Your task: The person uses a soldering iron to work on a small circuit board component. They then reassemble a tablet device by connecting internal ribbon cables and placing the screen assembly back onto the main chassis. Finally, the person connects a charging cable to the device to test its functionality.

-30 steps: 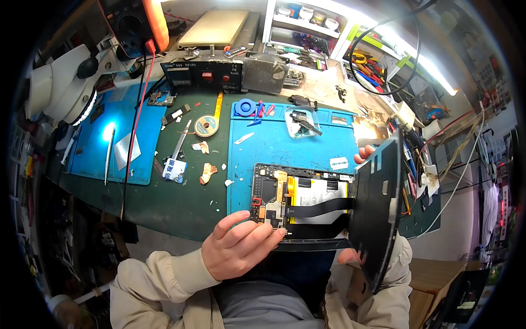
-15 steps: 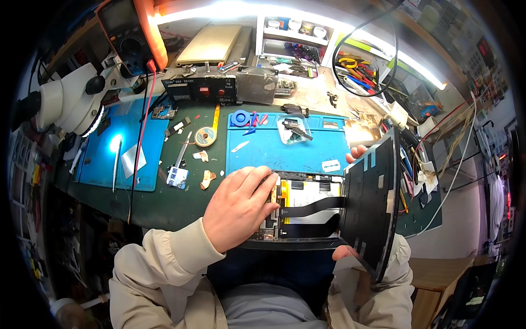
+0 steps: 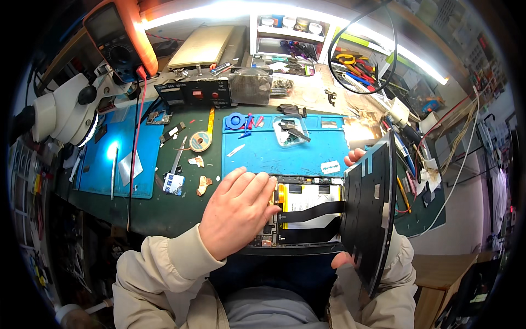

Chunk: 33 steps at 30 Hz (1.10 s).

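An opened tablet body [image 3: 265,242] lies before me at the edge of the bench, with a white battery [image 3: 304,198] inside. A black ribbon cable [image 3: 323,209] runs across the battery to the lifted screen panel [image 3: 368,211]. My left hand [image 3: 235,211] lies with outstretched fingers over the body's left end, covering the parts under it. On the right, my right hand [image 3: 343,260] holds the screen panel tilted up on its edge. Its thumb shows at the near edge and fingertips at the far one; the panel hides its palm.
A blue repair mat [image 3: 285,155] behind the tablet bears a small clear tray [image 3: 291,131] and a blade [image 3: 330,167]. At left are a microscope [image 3: 63,109], a tape roll [image 3: 200,141] and a multimeter [image 3: 118,41]. Tools [image 3: 359,71] crowd the back right.
The fingers of my left hand lie flatter over the tablet's left end. My right hand keeps its hold on the screen panel, which stands slightly steeper. The whole view has shifted a little.
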Each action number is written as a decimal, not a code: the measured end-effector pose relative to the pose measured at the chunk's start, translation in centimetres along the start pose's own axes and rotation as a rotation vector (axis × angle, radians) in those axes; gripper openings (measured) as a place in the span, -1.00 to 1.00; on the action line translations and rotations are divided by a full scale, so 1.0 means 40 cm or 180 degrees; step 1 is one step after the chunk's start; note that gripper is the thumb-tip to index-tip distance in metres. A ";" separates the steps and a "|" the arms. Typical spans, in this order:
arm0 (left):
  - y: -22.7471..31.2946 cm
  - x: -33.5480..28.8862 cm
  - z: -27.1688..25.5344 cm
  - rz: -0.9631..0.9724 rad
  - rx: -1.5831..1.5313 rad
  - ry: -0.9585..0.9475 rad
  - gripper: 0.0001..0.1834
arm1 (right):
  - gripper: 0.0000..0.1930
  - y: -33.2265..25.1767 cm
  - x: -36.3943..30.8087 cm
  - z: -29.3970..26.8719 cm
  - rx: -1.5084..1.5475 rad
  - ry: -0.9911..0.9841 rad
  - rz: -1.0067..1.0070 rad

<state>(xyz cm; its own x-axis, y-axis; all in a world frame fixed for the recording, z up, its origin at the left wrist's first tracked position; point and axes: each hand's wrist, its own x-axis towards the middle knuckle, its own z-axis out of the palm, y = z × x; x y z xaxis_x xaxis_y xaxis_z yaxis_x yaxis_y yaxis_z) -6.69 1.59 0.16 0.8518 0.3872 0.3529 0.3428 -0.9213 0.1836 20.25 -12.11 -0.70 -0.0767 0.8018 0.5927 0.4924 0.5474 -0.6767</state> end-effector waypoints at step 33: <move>-0.047 0.017 0.009 0.0275 -0.0517 0.0027 -0.47 | 0.49 -0.008 0.033 -0.018 -0.0260 -0.0157 -0.0615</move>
<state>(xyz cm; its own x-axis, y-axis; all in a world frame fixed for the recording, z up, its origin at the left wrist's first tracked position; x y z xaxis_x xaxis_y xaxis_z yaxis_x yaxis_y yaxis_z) -6.62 3.59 -0.26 0.8718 0.3076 0.3813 0.1993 -0.9336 0.2977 20.62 -11.40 0.61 -0.2178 0.6957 0.6845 0.5328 0.6724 -0.5138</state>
